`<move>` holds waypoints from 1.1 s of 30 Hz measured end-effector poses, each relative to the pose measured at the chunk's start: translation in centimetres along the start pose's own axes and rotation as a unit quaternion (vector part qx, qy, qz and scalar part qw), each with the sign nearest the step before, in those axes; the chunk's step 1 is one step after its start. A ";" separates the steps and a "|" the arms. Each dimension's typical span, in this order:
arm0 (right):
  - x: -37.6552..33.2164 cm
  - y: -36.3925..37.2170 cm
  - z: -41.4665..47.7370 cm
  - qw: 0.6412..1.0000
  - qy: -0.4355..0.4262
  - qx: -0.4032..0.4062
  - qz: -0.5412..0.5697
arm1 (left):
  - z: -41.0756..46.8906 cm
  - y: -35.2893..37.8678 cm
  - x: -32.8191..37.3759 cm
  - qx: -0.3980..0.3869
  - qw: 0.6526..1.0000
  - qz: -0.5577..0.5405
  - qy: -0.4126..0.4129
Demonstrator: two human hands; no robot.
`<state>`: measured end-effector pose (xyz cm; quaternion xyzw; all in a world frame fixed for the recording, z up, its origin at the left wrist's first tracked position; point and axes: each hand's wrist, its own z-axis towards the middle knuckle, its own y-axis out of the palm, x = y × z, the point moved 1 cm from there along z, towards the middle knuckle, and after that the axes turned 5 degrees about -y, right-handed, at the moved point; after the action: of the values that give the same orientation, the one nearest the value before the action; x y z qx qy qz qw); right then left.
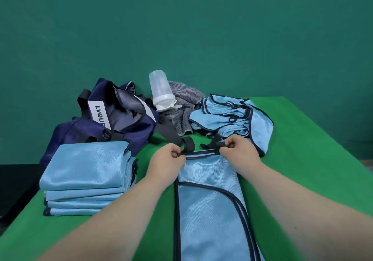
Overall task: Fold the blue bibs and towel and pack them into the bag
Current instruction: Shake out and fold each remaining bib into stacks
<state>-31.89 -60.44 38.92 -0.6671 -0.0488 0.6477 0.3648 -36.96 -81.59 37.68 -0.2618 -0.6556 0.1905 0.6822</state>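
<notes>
Head view. Nearest to me, the bib (pixel 212 210) lies flat on the desk (pixel 302 159), folded into a long narrow strip that runs from the lower edge of the frame toward the far end. Dark piping edges it. My two forearms reach along either side of it. At its far end the left hand (pixel 168 158) pinches the left corner with fingers curled in, and a dark tie loop sticks out beyond the knuckles. The right hand (pixel 236 147) pinches the right corner in the same manner, fingers curled round a dark tie. Both hands are closed on cloth; neither is free.

Handling, as I judge it: the fabric is thin, glossy and limp. It should weigh almost nothing, hold no shape and slide on itself. Take it at the piped corners, where the binding gives the fingers something firm; a grip on the open glossy face is likely to slip. Tuck the ties in, or they may trail out of the fold.

Left of the strip, a stack (pixel 86 172) of folded bibs sits squared up near the desk's left edge. Behind it the navy bag (pixel 113 119) stands open and slumped, and its black strap (pixel 171 133) runs toward the left hand. Beyond the right hand lies a heap (pixel 232 117) of unfolded bibs. Between bag and heap is a crumpled grey striped towel (pixel 185 95), with a clear bottle (pixel 160 88) tilted cap-down against it.
</notes>
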 end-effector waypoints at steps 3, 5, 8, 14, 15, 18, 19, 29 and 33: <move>1.3 0.7 2.0 1.000 0.008 0.006 -0.025 | 1.9 1.4 -0.2 -0.003 1.000 0.012 0.002; 2.1 1.0 2.7 0.998 0.011 0.008 -0.065 | 2.7 2.1 -0.4 -0.004 1.000 0.019 0.003; 2.9 1.1 3.0 0.995 0.003 0.013 -0.096 | 3.1 2.7 -0.8 -0.006 1.000 0.017 0.009; 3.5 -0.2 0.0 0.999 -0.003 0.017 0.035 | -0.4 0.5 -1.6 -0.029 0.995 -0.091 -0.010; 3.7 -0.5 -0.9 0.999 -0.001 0.019 0.047 | -1.6 0.1 -1.9 -0.031 0.993 -0.113 -0.016; 4.2 -1.6 -4.2 0.998 0.004 0.022 0.059 | -5.9 -1.0 -3.0 -0.031 0.991 -0.131 -0.026; 4.4 -1.9 -5.5 0.997 0.008 0.022 0.067 | -7.5 -1.3 -3.3 -0.037 0.991 -0.125 -0.027; 5.8 -5.1 -18.2 0.998 0.002 -0.009 0.058 | -21.2 -2.9 -4.4 -0.083 0.994 -0.026 0.066; 6.1 -6.1 -21.9 0.998 -0.004 -0.018 0.063 | -24.7 -2.6 -4.7 -0.119 0.990 0.031 0.069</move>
<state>-8.71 -61.97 34.88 -0.6731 -0.0199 0.6708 0.3106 -12.96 -89.18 35.45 -0.3734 -0.6162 0.1137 0.6841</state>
